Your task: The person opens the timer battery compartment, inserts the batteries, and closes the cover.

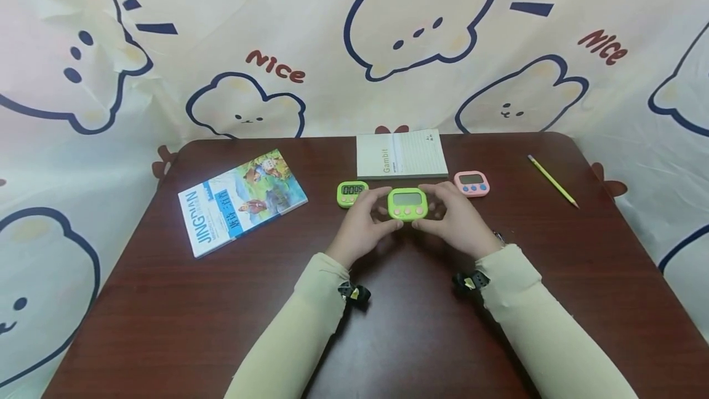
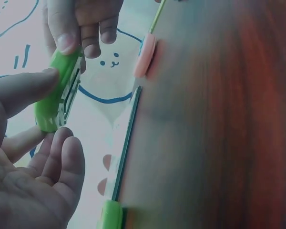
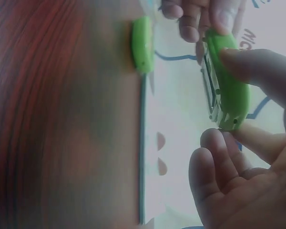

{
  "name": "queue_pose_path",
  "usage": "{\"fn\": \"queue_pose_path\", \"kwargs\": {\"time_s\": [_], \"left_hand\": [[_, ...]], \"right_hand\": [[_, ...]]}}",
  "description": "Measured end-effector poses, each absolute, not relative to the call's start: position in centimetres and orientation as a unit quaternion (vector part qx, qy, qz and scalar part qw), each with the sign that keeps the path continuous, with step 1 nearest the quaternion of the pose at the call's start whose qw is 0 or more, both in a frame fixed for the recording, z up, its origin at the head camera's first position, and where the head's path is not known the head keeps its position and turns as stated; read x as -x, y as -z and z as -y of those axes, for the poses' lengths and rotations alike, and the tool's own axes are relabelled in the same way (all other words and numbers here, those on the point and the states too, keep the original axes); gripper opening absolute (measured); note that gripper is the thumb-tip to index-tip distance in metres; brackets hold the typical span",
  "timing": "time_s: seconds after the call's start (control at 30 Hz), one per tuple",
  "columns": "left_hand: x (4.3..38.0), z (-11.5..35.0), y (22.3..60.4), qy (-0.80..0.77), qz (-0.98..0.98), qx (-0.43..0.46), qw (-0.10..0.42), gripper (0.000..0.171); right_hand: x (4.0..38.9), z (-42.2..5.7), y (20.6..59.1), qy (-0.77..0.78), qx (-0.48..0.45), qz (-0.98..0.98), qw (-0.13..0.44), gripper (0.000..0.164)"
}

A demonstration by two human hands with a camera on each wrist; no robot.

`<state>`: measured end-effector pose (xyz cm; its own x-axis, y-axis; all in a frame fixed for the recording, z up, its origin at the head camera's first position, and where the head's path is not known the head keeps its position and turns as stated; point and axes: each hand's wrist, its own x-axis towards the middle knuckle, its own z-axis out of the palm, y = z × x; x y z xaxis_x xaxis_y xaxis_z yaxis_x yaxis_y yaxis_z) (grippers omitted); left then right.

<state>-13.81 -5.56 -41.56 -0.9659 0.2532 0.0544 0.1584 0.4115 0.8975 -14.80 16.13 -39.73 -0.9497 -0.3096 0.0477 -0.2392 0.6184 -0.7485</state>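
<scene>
Both hands hold one green digital timer (image 1: 407,204) between them, its blank screen and row of round buttons facing up toward the head camera. My left hand (image 1: 364,225) pinches its left side with thumb and index finger. On the opposite side my right hand (image 1: 456,220) pinches it the same way. Seen edge-on in the left wrist view, the held timer (image 2: 59,90) is raised above the table. A second green timer (image 1: 348,194) with digits on its screen lies just beyond the left hand. Past the right fingers lies a pink timer (image 1: 472,184).
A notepad (image 1: 401,154) marked "Gambit" lies at the table's back edge. To the left is a book (image 1: 244,202) with a colourful cover, and a yellow-green pencil (image 1: 552,181) lies at the right. Patterned cloth (image 1: 332,103) hangs behind the brown table (image 1: 404,337).
</scene>
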Motion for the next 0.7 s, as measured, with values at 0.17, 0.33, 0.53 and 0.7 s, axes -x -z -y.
{"fn": "queue_pose_path", "kwargs": {"time_s": [0.17, 0.33, 0.53, 0.7], "left_hand": [[12.8, 6.2, 41.4, -0.551, -0.824, -0.126, 0.048, 0.067], [11.7, 7.0, 40.7, -0.56, -0.816, -0.131, 0.056, 0.066], [10.6, 7.9, 39.4, -0.554, -0.818, -0.15, 0.041, 0.067], [10.1, 8.5, 38.5, -0.538, -0.827, -0.161, 0.038, 0.067]], "right_hand": [[13.8, -15.9, 39.4, 0.424, 0.153, -0.892, 0.041, 0.069], [12.8, -15.5, 39.0, 0.444, 0.16, -0.881, 0.037, 0.069], [11.8, -15.1, 38.3, 0.456, 0.181, -0.871, 0.027, 0.067], [11.0, -15.1, 37.5, 0.471, 0.173, -0.864, 0.042, 0.067]]}}
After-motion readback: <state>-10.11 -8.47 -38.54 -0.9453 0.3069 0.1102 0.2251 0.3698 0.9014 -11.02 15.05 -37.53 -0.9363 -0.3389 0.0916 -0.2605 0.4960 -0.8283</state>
